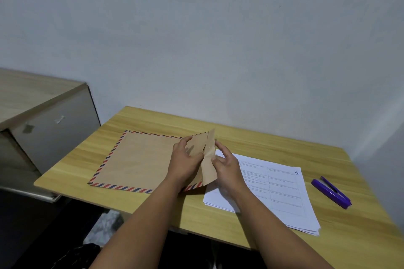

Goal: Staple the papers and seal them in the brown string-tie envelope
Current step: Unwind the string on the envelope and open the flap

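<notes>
Envelope (140,159), brown with striped border, lies flat on the desk (240,135); its flap (208,159) stands raised at the end nearest the papers (282,192). Left hand (185,164) curls its fingers over the envelope mouth just beside the flap; right hand (226,165) pinches the flap. Judged light, thin and easily creased: best held at the flap edge and mouth. Papers sit just beside the envelope, apparently unstapled; the purple stapler (331,192) lies beyond them.

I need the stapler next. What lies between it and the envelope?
The stack of papers lies between the stapler and the envelope in the head view.
</notes>
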A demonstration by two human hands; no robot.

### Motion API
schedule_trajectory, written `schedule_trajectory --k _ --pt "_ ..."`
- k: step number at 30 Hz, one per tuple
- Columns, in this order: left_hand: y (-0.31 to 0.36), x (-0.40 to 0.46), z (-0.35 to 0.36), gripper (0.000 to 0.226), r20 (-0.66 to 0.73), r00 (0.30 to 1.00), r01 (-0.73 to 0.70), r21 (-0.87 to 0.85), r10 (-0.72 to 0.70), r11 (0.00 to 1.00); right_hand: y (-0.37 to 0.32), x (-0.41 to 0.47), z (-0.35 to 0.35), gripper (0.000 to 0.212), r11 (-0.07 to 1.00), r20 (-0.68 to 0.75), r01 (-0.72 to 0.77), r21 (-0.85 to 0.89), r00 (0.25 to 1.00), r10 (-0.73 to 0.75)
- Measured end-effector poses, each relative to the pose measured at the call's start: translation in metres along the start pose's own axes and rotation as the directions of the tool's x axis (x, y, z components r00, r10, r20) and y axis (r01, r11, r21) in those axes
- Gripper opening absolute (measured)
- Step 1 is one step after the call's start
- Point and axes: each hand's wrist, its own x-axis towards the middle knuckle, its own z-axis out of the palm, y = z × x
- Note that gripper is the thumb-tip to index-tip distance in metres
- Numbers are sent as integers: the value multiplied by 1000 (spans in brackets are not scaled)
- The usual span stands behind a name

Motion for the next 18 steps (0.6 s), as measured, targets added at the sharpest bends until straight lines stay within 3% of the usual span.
schedule_trajectory --k 9,18 --pt "-2 1 5 62 81 994 -93 275 73 957 2 -4 8 58 926 -121 55 -372 987 -107" --pt "-8 -1 0 71 140 985 -162 514 104 843 9 -4 24 50 896 -186 -3 -444 978 -89"
